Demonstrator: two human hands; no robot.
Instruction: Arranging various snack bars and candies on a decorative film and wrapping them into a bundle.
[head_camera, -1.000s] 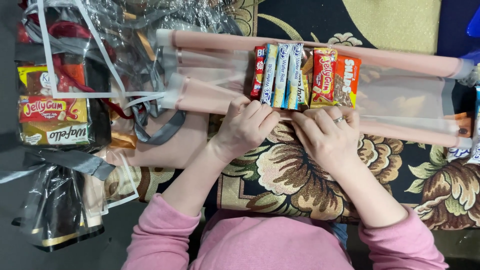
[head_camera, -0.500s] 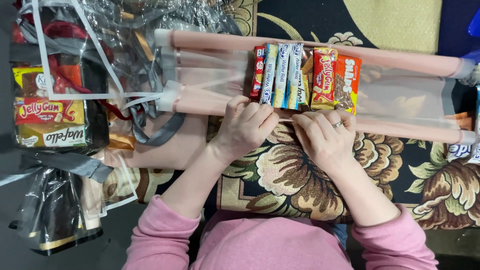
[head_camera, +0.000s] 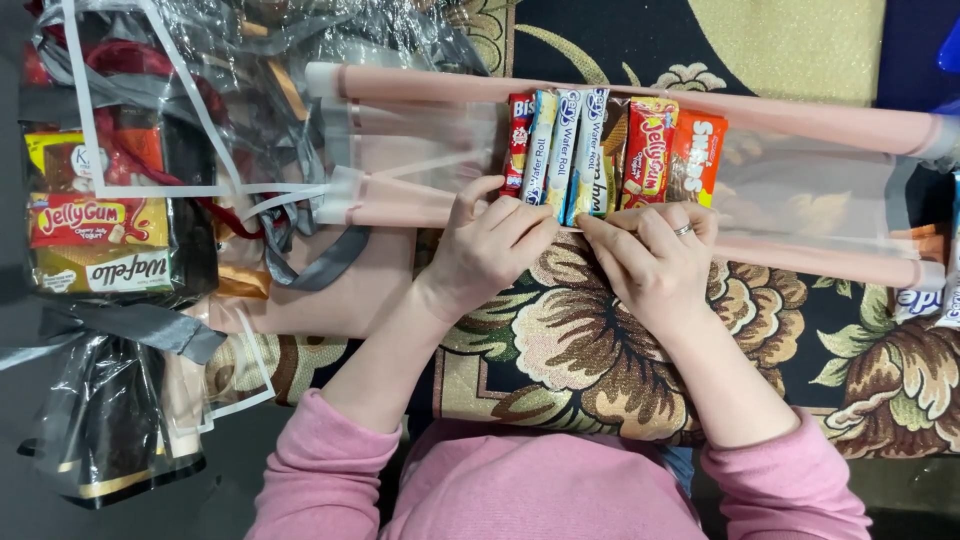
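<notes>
A row of snack packets (head_camera: 612, 152) lies on a clear wrapping sheet (head_camera: 800, 180) with pink edges: a red biscuit pack, blue-and-white wafer rolls, a red jelly candy pack and an orange pack. My left hand (head_camera: 490, 245) rests at the near ends of the wafer rolls, fingers curled onto the sheet's near pink edge (head_camera: 400, 212). Beside it, my right hand (head_camera: 655, 255), with a ring on one finger, presses that same edge below the jelly and orange packs. Whether either hand pinches the film is hidden by the fingers.
At the left lie wrapped gift bundles (head_camera: 100, 235) in clear film with grey ribbon (head_camera: 130, 325) and more snack packs. A floral dark rug (head_camera: 590, 350) covers the surface. More packets (head_camera: 925, 300) peek in at the right edge.
Both hands stay at the near edge of the sheet with only slight finger shifts. The packets have not moved.
</notes>
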